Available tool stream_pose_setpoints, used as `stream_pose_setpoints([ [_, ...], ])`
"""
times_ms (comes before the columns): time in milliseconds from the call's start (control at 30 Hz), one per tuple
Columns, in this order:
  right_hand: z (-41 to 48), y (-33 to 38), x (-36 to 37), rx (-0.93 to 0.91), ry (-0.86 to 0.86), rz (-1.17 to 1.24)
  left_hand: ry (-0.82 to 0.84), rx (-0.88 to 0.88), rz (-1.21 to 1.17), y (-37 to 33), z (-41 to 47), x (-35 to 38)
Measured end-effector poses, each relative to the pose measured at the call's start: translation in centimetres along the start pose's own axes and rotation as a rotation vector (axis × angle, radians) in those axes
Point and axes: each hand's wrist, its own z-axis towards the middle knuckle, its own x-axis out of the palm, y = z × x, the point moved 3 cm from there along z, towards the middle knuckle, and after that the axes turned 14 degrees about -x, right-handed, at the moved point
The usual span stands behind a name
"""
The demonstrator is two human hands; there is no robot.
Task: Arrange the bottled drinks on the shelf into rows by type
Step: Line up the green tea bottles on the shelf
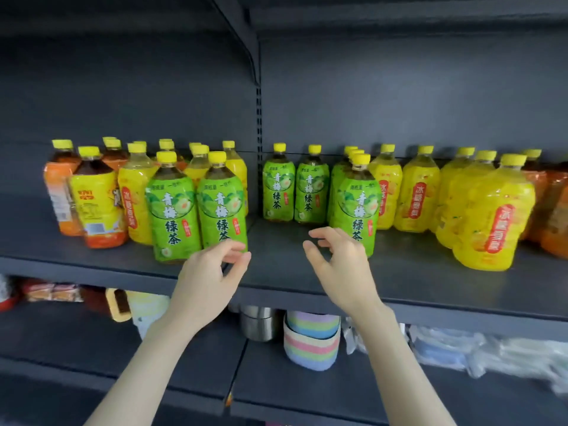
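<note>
The plastic drink bottles stand upright on the dark grey metal shelf (285, 273), all with yellow caps. The left hand (212, 272) reaches up over the shelf's front edge. Its fingertips (238, 256) are right at the base of the front green-labelled tea bottle (222, 204), but I cannot tell whether they touch it. The fingers are loosely curled with the thumb close beneath them, and they hold nothing. A second green-labelled tea bottle (172, 210) stands just beside the first, on its left.

The right hand (338, 265) is raised at the same height with its palm turned toward the left hand. Its fingers are spread, slightly bent and empty. They overlap the lower left of the leading green bottle of a front-to-back row (358, 210), and contact cannot be made out. Both bare forearms rise from the bottom of the view and angle inward toward each other.

Behind the gap between the hands, a pair of green tea bottles (293, 193) stands side by side near the back wall. A right group of yellow-labelled bottles (491, 222) stands to the right of the green row, and a left group of yellow-labelled bottles (135, 198) sits behind the two front green ones. Orange-labelled bottles stand at the far left (58, 192) and far right (553, 210). A dark tea bottle with a yellow and orange label (98, 207) stands near the left end.

On the shelf below are a pastel striped basket (310, 342) and a steel cup (258, 322).
</note>
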Motion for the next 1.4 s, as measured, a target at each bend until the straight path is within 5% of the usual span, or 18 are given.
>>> stream_pose_setpoints([
  [267,5.7,3.9,8.7,-0.043,0.014,0.085,-0.261,0.005,-0.131,7.5,4.9,-3.9],
  [467,8.8,3.0,14.2,0.036,-0.066,0.198,-0.428,-0.230,-0.282,12.8,9.0,-3.1],
  [733,11.2,1.0,18.7,0.246,-0.003,0.606,-0.142,-0.327,-0.599,14.6,13.5,-2.2],
  [1400,8.0,-2.1,12.7,0.279,-0.266,0.426,0.124,-0.234,-0.865,10.8,12.3,1.8],
])
